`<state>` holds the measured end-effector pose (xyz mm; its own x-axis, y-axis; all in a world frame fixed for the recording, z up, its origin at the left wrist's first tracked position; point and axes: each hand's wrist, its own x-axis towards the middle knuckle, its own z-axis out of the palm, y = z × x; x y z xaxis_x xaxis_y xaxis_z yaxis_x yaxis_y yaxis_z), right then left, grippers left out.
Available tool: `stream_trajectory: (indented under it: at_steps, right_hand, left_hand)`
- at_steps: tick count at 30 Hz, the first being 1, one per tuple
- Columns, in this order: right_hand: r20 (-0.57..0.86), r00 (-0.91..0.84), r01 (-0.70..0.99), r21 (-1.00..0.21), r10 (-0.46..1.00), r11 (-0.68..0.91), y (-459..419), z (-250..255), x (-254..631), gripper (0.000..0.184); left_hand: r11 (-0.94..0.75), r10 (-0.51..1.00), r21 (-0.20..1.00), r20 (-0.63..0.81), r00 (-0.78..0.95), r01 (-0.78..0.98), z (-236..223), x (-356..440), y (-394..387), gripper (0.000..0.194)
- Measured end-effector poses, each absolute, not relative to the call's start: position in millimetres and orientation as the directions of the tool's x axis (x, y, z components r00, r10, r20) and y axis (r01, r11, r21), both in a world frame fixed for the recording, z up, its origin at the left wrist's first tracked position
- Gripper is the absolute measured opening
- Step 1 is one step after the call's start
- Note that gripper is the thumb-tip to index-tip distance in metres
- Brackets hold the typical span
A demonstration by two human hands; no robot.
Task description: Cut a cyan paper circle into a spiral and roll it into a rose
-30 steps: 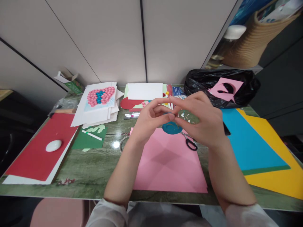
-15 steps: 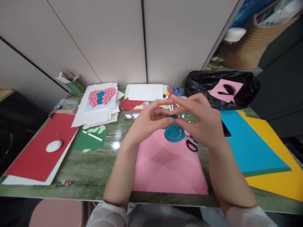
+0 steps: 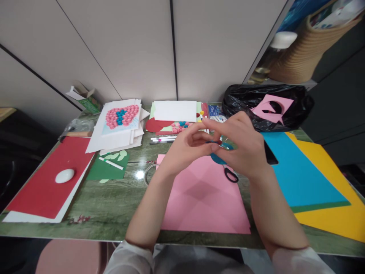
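My left hand (image 3: 189, 148) and my right hand (image 3: 242, 146) meet above the stack of pink paper. Thumbs and fingertips of both are closed on a blue paper spiral (image 3: 218, 159), whose loose coil hangs beneath my right fingers. The part between the fingertips is mostly hidden. On the pink paper (image 3: 202, 201), by my right wrist, lies a pair of scissors (image 3: 231, 175) with black handles, partly covered by the hand. A roll of tape (image 3: 147, 176) shows beside my left forearm.
Blue paper (image 3: 305, 175) and yellow paper (image 3: 339, 213) lie at right, near a black phone (image 3: 270, 153). A black bag (image 3: 239, 99) with pink scraps stands behind. At left are red paper (image 3: 42, 194), a white oval object (image 3: 65, 176) and a picture of pink and blue rosettes (image 3: 122, 117).
The blue spiral's hanging coil has drawn up and right, showing less below the fingers. My left hand has shifted right, uncovering the tape roll and some rosettes at the back.
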<state>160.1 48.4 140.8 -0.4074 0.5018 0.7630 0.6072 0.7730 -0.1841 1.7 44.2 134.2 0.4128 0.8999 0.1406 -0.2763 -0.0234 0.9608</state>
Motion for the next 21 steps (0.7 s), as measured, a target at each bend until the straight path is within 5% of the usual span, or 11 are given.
stream_trajectory:
  at_steps: [6, 21]
  right_hand:
    - [0.766, -0.433, 0.61, -0.139, 0.475, 0.78, 48, 141, 160, 0.044]
    - [0.701, -0.428, 0.519, -0.327, 0.571, 0.79, 41, 149, 161, 0.046]
  left_hand:
    - [0.007, 0.907, 0.948, 0.128, 0.402, -0.317, 131, 4, 46, 0.029]
    - [-0.051, 0.909, 0.935, 0.189, 0.371, -0.35, 134, -7, 49, 0.028]
